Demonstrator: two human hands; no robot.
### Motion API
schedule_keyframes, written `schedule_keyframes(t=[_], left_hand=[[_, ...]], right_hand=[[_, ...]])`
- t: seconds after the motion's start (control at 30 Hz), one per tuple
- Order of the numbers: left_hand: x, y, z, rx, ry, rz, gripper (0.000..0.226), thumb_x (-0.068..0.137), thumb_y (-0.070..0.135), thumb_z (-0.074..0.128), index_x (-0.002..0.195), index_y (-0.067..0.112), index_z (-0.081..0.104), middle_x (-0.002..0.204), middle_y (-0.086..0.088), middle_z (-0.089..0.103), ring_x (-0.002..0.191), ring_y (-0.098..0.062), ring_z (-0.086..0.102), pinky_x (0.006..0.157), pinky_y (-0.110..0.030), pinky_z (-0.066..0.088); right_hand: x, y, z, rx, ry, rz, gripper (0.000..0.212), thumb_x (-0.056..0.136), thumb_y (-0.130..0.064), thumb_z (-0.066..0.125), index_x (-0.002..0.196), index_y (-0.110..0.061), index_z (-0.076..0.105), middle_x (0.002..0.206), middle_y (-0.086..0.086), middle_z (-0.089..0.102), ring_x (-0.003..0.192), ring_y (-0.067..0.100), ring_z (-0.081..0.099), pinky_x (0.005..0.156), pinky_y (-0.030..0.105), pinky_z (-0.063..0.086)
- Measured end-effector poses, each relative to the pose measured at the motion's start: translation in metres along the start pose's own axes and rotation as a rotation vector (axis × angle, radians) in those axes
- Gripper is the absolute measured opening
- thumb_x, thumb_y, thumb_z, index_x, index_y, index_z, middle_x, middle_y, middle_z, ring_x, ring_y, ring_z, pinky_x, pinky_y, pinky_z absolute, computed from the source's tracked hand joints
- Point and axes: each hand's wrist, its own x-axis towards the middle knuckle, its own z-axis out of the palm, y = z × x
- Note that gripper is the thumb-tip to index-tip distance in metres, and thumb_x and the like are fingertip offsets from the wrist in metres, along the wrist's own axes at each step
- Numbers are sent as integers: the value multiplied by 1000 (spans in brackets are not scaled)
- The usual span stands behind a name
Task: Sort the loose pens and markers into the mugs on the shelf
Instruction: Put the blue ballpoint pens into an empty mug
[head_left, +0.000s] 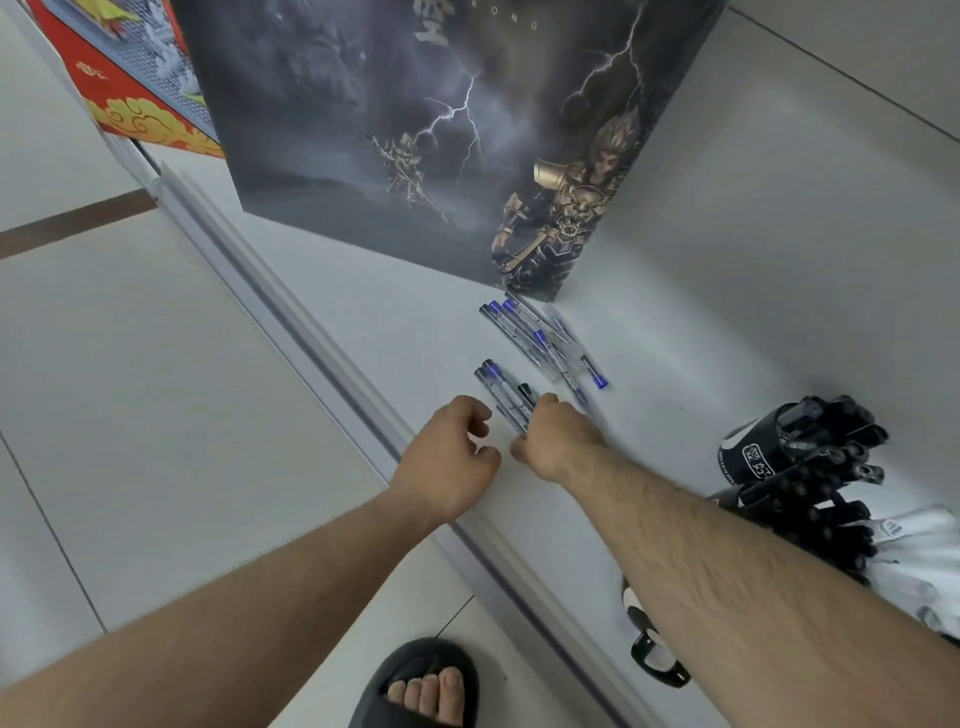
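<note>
Two clusters of clear pens lie on the white shelf (395, 332). The far cluster (540, 338) has blue caps and lies by the corner of a dark poster box. The near cluster (506, 387) holds blue-capped pens and one black-capped pen. My right hand (558, 436) has its fingers curled over the lower ends of the near pens. Just to its left hovers my left hand (452, 457), fingers loosely curled with a gap to the thumb and nothing in it. A black mug (753, 452) packed with black markers stands at the right.
A dark poster box (415, 130) with lightning and armoured figures stands at the back. A red and gold box (130, 104) sits far left. A second black-and-white mug (649, 649) shows under my right forearm, with a white object (924, 556) beside it. The shelf's grooved front edge (311, 338) runs diagonally.
</note>
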Motion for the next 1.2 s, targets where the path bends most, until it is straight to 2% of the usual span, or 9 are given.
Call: schedule_keyframes(t=[0.13, 0.33, 0.5, 0.6, 0.77, 0.83, 0.97, 1.1, 1.2], left_hand=[[3, -1, 10, 331, 8, 289, 57, 71, 9, 54, 127, 15, 52, 125, -2, 51, 115, -25, 48, 97, -36, 42], [5, 20, 24, 659, -63, 646, 94, 49, 27, 66, 138, 24, 36, 145, -5, 34, 134, -28, 28, 104, -50, 27], [-5, 53, 50, 604, 46, 1070, 51, 60, 47, 59, 100, 17, 64, 86, 1, 68, 86, -21, 66, 99, -41, 41], [-17, 75, 60, 549, -37, 1092, 39, 57, 45, 56, 82, 15, 62, 62, 4, 62, 53, -22, 61, 57, -27, 49], [-39, 86, 72, 375, -301, 733, 36, 57, 46, 62, 86, 28, 51, 68, 11, 58, 68, -23, 61, 61, -29, 45], [-45, 87, 77, 209, -323, 643, 26, 67, 38, 67, 77, 33, 44, 62, 12, 54, 64, -23, 59, 58, -29, 42], [-56, 89, 89, 22, -377, 513, 25, 75, 25, 71, 94, 26, 55, 80, 4, 68, 75, -18, 65, 67, -33, 53], [-63, 89, 105, -15, -339, 549, 22, 71, 32, 67, 88, 29, 53, 75, 7, 64, 70, -10, 62, 64, -31, 51], [-70, 93, 108, -43, -320, 532, 23, 65, 29, 66, 84, 25, 53, 69, 5, 62, 65, -14, 61, 61, -32, 50]], right_hand=[[-25, 18, 2, -55, -87, 25, 45, 80, -13, 68, 119, -8, 46, 117, 10, 62, 105, 28, 63, 76, 31, 52], [-66, 47, -47, 515, -362, 105, 19, 59, -2, 59, 78, -3, 60, 62, 14, 55, 54, 25, 54, 55, 30, 43], [-122, 69, -85, 750, -669, 78, 15, 77, 7, 54, 66, -4, 54, 60, 11, 51, 43, 12, 50, 45, 18, 42], [-144, 88, -95, 961, -733, 119, 5, 73, -5, 57, 75, -1, 58, 66, 14, 59, 50, 14, 56, 49, 20, 47], [-179, 125, -111, 1389, -720, 210, 54, 85, -51, 55, 109, -3, 62, 96, 26, 65, 64, 31, 62, 54, 28, 52], [-190, 140, -108, 1470, -491, 243, 72, 85, -65, 51, 124, -6, 59, 107, 23, 65, 76, 35, 63, 62, 36, 54], [-231, 136, -98, 1322, 304, 268, 42, 80, -65, 58, 109, -35, 65, 97, 0, 64, 74, 14, 59, 68, 33, 45], [-253, 106, -87, 1101, 447, 70, 81, 50, -64, 67, 125, -44, 47, 104, -22, 61, 88, 2, 63, 76, 21, 50], [-235, 110, -75, 1089, 600, 161, 36, 69, -31, 79, 100, -33, 60, 86, -12, 68, 74, 7, 66, 65, 22, 51]])
